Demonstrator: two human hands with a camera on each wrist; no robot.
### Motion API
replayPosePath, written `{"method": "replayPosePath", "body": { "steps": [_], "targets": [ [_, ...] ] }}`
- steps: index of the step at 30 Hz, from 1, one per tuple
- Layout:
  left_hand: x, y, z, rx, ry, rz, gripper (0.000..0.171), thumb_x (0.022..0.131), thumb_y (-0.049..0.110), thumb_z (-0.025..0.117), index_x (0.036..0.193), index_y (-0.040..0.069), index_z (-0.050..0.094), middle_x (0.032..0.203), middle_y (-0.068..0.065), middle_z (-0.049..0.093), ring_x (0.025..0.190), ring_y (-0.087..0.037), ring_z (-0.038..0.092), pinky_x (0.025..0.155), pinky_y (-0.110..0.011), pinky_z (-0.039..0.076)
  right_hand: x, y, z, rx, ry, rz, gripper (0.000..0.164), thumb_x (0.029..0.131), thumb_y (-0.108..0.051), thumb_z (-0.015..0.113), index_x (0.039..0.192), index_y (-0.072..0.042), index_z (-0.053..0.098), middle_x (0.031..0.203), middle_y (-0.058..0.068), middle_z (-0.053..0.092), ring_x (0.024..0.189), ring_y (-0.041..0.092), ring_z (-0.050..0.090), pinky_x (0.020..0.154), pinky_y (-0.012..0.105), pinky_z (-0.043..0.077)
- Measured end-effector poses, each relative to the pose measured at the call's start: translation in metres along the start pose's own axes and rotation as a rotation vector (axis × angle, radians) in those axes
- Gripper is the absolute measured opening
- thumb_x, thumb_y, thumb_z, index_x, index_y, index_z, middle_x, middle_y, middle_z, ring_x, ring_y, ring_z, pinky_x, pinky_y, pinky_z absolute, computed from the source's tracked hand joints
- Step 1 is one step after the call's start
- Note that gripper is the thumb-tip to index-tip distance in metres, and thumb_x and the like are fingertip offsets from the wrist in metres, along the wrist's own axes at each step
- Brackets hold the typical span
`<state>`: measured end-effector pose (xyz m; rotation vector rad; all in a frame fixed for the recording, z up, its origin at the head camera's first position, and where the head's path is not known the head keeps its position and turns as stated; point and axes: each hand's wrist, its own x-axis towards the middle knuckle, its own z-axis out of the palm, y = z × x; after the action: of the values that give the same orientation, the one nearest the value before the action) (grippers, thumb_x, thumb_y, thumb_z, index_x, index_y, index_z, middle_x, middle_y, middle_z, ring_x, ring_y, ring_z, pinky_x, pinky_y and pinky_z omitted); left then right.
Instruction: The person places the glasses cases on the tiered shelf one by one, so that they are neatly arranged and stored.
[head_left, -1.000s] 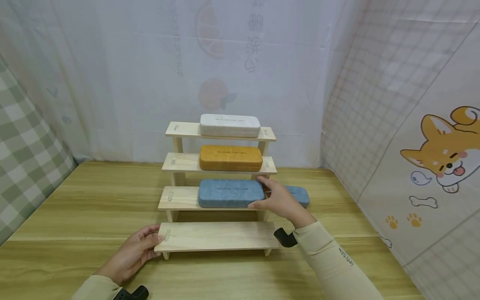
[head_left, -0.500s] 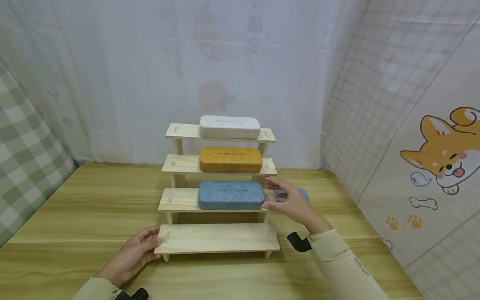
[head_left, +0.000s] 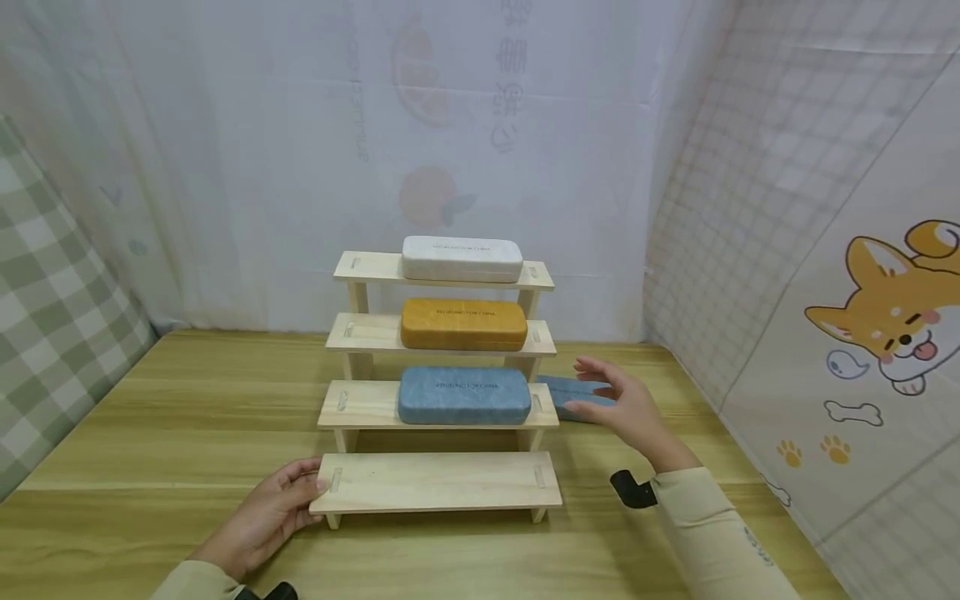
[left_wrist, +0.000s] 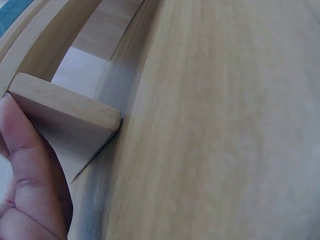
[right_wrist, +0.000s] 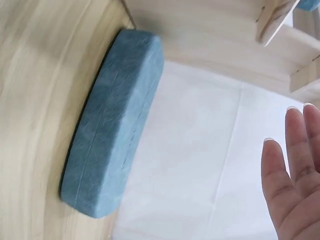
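Note:
My left hand (head_left: 266, 515) grips the left end of the bottom tier of a stepped wooden display rack (head_left: 438, 483), thumb on top. In the left wrist view, its fingers (left_wrist: 30, 170) lie beside a rack leg (left_wrist: 65, 107). My right hand (head_left: 630, 412) holds nothing and hovers right of the rack, fingers spread. Beyond it on the table lies a blue glasses case (right_wrist: 112, 125), partly hidden by the hand in the head view. Another blue glasses case (head_left: 465, 396) sits on the second tier from the bottom. A mustard-yellow case (head_left: 463, 323) and a white case (head_left: 461, 259) occupy the tiers above.
The rack stands on a wood-grain table (head_left: 187, 400). Behind it hangs a pale printed curtain (head_left: 262, 167). A green checked cloth (head_left: 52, 317) is at the left, and a sheet with a cartoon dog (head_left: 900, 325) borders the right.
My right hand has let go of the blue case's right end on the rack and moved right, toward the blue case on the table. My left hand has kept its hold.

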<state>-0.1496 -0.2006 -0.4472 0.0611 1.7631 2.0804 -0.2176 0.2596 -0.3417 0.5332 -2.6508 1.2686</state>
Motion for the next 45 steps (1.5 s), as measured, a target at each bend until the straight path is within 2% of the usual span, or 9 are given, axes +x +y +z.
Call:
{"method": "replayPosePath", "body": {
  "steps": [6, 15, 28, 35, 45],
  "targets": [
    [0.0, 0.001, 0.0, -0.006, 0.008, -0.013, 0.07, 0.1, 0.013, 0.052, 0.146, -0.014, 0.007, 0.109, 0.003, 0.057, 0.09, -0.011, 0.06, 0.075, -0.026, 0.052, 0.004, 0.013, -0.006, 0.004, -0.004, 0.047, 0.068, 0.086, -0.022, 0.075, 0.143, -0.004, 0.044, 0.138, 0.018, 0.05, 0.124, 0.034, 0.048, 0.099, 0.055, 0.041],
    [0.002, -0.001, 0.001, -0.018, 0.001, -0.005, 0.059, 0.1, 0.012, 0.051, 0.143, -0.012, 0.02, 0.107, 0.002, 0.057, 0.089, -0.012, 0.06, 0.075, -0.027, 0.051, 0.01, 0.04, -0.011, -0.028, -0.021, 0.105, 0.072, 0.086, -0.026, 0.074, 0.145, -0.002, 0.04, 0.142, 0.023, 0.043, 0.127, 0.039, 0.042, 0.1, 0.058, 0.037],
    [0.001, 0.0, 0.001, -0.028, 0.001, -0.012, 0.068, 0.1, 0.011, 0.051, 0.145, -0.015, 0.007, 0.108, 0.003, 0.057, 0.087, -0.011, 0.06, 0.074, -0.026, 0.052, 0.013, 0.072, -0.013, -0.106, -0.083, 0.223, 0.08, 0.087, -0.028, 0.073, 0.148, 0.002, 0.031, 0.149, 0.029, 0.03, 0.134, 0.048, 0.028, 0.102, 0.066, 0.03],
    [0.0, 0.0, 0.001, -0.023, 0.002, -0.008, 0.069, 0.1, 0.012, 0.051, 0.145, -0.015, 0.007, 0.109, 0.003, 0.057, 0.088, -0.011, 0.06, 0.074, -0.025, 0.052, 0.015, 0.086, -0.013, -0.127, -0.104, 0.26, 0.085, 0.086, -0.033, 0.074, 0.149, 0.003, 0.029, 0.149, 0.031, 0.028, 0.133, 0.052, 0.026, 0.1, 0.065, 0.033],
    [0.0, 0.002, 0.002, -0.018, 0.011, -0.017, 0.069, 0.1, 0.012, 0.052, 0.146, -0.014, 0.007, 0.109, 0.002, 0.057, 0.088, -0.011, 0.06, 0.074, -0.025, 0.052, 0.02, 0.104, -0.011, -0.129, -0.145, 0.317, 0.088, 0.085, -0.028, 0.075, 0.148, 0.008, 0.025, 0.149, 0.035, 0.021, 0.133, 0.055, 0.024, 0.102, 0.064, 0.032]
  ]
}}
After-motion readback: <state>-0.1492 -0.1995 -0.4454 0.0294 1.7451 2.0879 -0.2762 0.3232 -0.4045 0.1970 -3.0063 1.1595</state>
